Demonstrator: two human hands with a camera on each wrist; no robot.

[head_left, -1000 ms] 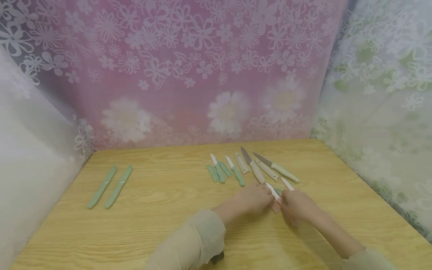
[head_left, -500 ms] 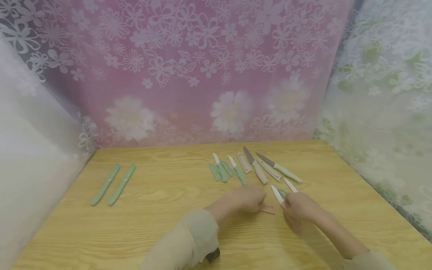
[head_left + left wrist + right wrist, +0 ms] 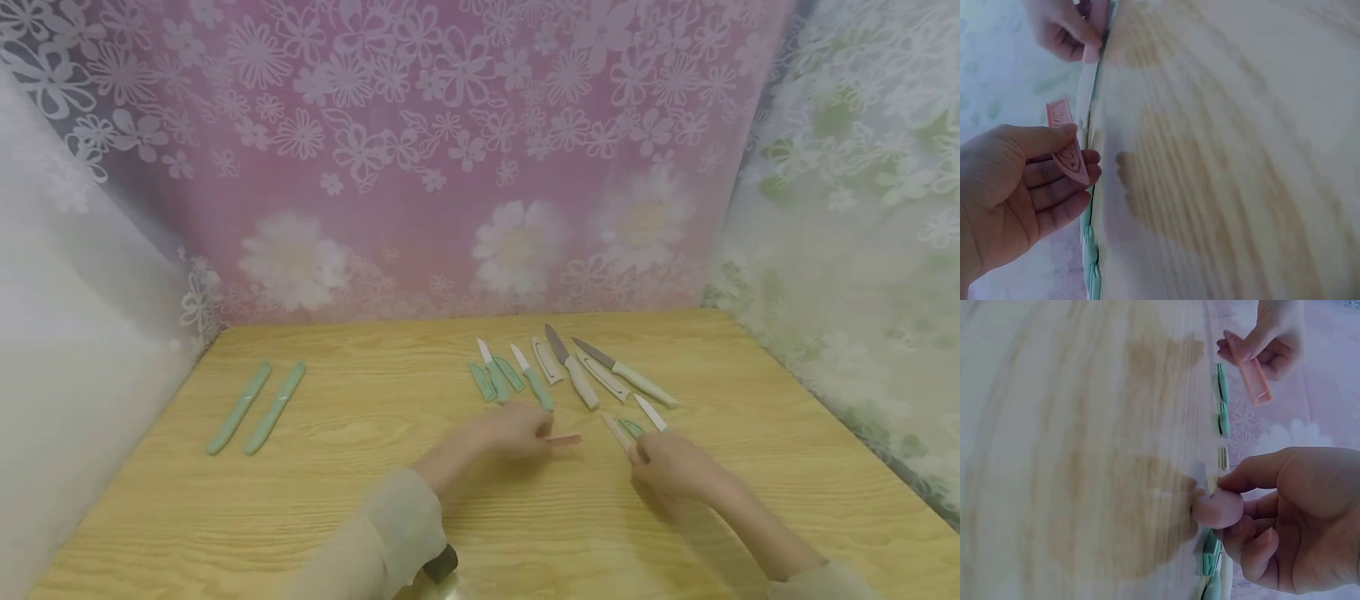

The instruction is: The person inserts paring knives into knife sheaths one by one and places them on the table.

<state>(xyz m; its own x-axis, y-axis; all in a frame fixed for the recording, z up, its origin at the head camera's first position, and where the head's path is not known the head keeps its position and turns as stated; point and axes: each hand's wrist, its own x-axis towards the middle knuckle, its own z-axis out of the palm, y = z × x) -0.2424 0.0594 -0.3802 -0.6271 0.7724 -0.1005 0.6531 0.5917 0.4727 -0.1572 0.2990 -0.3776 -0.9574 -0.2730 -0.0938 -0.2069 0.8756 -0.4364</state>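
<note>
My left hand pinches a pink blade cover between thumb and fingers, a little above the table. In the left wrist view its raised lettering shows. My right hand holds a ceramic paring knife by its pink handle; the pale blade points away to the far left. Just beyond the right hand lie a green blade cover and another white-bladed knife, whose handle the hand hides. The two hands are apart, and so are the cover and the knife.
Two green-handled white-bladed knives and green covers lie beyond the left hand. Farther right are two dark-bladed knives with cream covers. Two sheathed green knives lie at left. Floral curtains surround the wooden table.
My left hand has moved left, away from the right hand, taking the pink cover with it. The right hand stays nearly in place with the pink knife, whose blade has turned.
</note>
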